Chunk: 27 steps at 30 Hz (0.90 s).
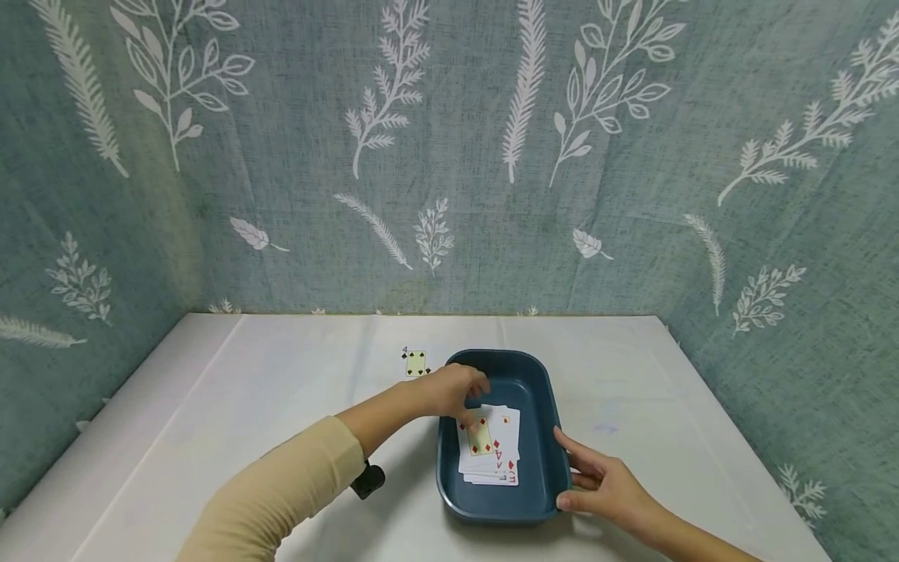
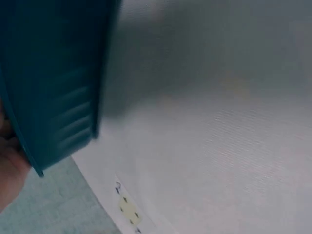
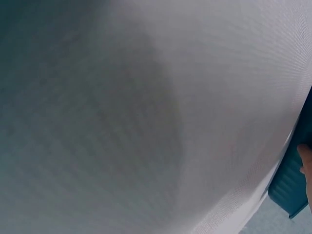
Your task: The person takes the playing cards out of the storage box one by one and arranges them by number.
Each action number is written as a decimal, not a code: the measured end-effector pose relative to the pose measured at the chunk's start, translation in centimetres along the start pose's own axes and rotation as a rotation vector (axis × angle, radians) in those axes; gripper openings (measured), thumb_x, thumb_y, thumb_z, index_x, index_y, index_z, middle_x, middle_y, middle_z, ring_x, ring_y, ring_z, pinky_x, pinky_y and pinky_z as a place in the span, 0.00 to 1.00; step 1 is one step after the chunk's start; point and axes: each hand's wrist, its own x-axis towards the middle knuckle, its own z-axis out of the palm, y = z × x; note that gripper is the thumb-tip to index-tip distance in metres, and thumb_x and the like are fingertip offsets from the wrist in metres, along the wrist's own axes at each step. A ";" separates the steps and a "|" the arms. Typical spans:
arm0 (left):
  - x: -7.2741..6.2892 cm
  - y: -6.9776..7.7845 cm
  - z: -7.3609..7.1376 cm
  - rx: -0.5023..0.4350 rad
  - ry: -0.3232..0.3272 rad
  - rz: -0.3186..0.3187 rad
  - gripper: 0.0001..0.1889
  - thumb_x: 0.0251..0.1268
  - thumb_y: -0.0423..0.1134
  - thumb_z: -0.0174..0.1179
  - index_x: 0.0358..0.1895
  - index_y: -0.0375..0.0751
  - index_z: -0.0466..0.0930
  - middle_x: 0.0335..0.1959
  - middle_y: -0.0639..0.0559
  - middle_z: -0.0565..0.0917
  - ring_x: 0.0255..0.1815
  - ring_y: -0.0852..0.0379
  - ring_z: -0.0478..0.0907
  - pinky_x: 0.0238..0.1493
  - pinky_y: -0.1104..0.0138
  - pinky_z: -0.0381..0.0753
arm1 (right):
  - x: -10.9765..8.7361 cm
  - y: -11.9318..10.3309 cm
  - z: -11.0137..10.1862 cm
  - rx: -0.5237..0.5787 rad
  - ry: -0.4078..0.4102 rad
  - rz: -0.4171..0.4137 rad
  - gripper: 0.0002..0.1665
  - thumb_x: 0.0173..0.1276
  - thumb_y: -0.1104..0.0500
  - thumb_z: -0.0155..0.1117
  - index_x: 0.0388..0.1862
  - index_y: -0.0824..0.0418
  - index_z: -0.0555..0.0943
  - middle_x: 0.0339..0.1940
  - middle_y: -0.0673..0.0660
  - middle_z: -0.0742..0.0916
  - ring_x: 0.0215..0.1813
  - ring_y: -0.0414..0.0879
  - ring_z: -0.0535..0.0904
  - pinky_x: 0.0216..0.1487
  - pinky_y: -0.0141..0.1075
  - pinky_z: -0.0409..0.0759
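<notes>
A dark blue plastic tray (image 1: 530, 492) stands on the table with a loose pile of playing cards (image 1: 509, 437) inside. On top lies a card with red diamonds and a yellow panel (image 1: 482, 445). My left hand (image 1: 449, 390) reaches in over the tray's left rim; its thumb tip is at that top card, and its fingers are spread apart from the thumb. At the tray's right side, my right hand (image 1: 600, 484) holds the wall near the front corner, thumb at the rim. The right wrist view shows its fingertips (image 3: 304, 156) against the tray's outer side.
A four of spades (image 1: 416, 363) lies face up on the white table (image 1: 281, 375), behind the left forearm. A black device (image 1: 367, 480) sits at the left wrist. Green leaf-patterned cloth (image 1: 456, 156) rises behind the table and at both sides.
</notes>
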 end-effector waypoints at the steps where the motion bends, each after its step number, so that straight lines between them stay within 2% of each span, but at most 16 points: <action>1: 0.1 0.1 0.0 0.035 -0.021 0.001 0.31 0.41 0.43 0.77 0.51 0.35 0.78 0.41 0.47 0.82 0.40 0.57 0.77 0.43 0.71 0.79 | 0.0 0.0 0.0 0.001 -0.001 -0.001 0.50 0.59 0.60 0.70 0.74 0.68 0.53 0.68 0.78 0.60 0.61 0.65 0.73 0.50 0.36 0.79; 4: 0.2 0.4 0.0 0.133 -0.082 -0.030 0.30 0.41 0.44 0.77 0.51 0.38 0.79 0.40 0.50 0.81 0.37 0.61 0.73 0.41 0.74 0.77 | 0.0 -0.1 0.0 -0.007 0.004 0.006 0.50 0.60 0.60 0.69 0.74 0.67 0.53 0.69 0.78 0.59 0.61 0.66 0.72 0.50 0.36 0.79; 9: 0.5 1.2 0.6 0.330 -0.131 -0.120 0.32 0.39 0.51 0.77 0.51 0.43 0.80 0.40 0.54 0.83 0.33 0.62 0.73 0.41 0.70 0.78 | 0.0 -0.3 0.1 -0.003 0.008 0.015 0.50 0.59 0.59 0.70 0.74 0.67 0.53 0.69 0.78 0.60 0.61 0.65 0.73 0.50 0.37 0.79; 12: 0.6 1.6 1.2 0.450 -0.133 -0.151 0.32 0.36 0.56 0.77 0.49 0.46 0.81 0.38 0.57 0.84 0.32 0.62 0.74 0.41 0.68 0.77 | 0.0 -0.3 0.2 0.004 0.005 0.013 0.49 0.60 0.60 0.70 0.74 0.67 0.53 0.68 0.79 0.61 0.60 0.65 0.74 0.49 0.37 0.80; 18: 0.8 1.7 2.2 0.567 -0.112 -0.186 0.34 0.33 0.61 0.76 0.48 0.49 0.80 0.39 0.57 0.84 0.36 0.62 0.76 0.41 0.66 0.73 | 0.1 -0.2 0.2 0.027 -0.011 0.007 0.49 0.60 0.61 0.69 0.74 0.67 0.53 0.68 0.79 0.61 0.61 0.65 0.74 0.49 0.37 0.80; 20: 0.8 1.7 2.3 0.583 -0.102 -0.184 0.36 0.33 0.62 0.76 0.48 0.48 0.79 0.40 0.56 0.83 0.37 0.61 0.76 0.40 0.66 0.73 | 0.1 -0.1 0.2 0.032 -0.017 0.005 0.49 0.60 0.61 0.69 0.74 0.67 0.53 0.68 0.79 0.61 0.61 0.65 0.73 0.50 0.37 0.80; 22: 0.8 1.6 2.3 0.561 -0.079 -0.182 0.36 0.33 0.61 0.76 0.48 0.47 0.78 0.40 0.54 0.82 0.37 0.60 0.75 0.39 0.67 0.74 | 0.0 0.0 0.2 0.030 -0.016 0.004 0.49 0.60 0.61 0.69 0.74 0.67 0.52 0.68 0.79 0.61 0.61 0.65 0.73 0.50 0.36 0.80; 24: 0.8 1.6 2.2 0.492 -0.045 -0.176 0.34 0.35 0.57 0.77 0.48 0.45 0.77 0.41 0.52 0.80 0.36 0.59 0.74 0.40 0.67 0.77 | 0.0 0.0 0.2 0.023 -0.012 0.003 0.49 0.60 0.60 0.69 0.74 0.67 0.53 0.68 0.79 0.61 0.61 0.65 0.73 0.50 0.36 0.80; 27: 0.8 1.4 1.9 0.340 0.015 -0.157 0.31 0.38 0.47 0.78 0.47 0.42 0.75 0.41 0.49 0.77 0.34 0.59 0.73 0.38 0.68 0.79 | -0.1 0.0 0.2 0.016 -0.005 0.006 0.49 0.60 0.60 0.69 0.74 0.67 0.53 0.67 0.79 0.62 0.61 0.65 0.73 0.49 0.37 0.80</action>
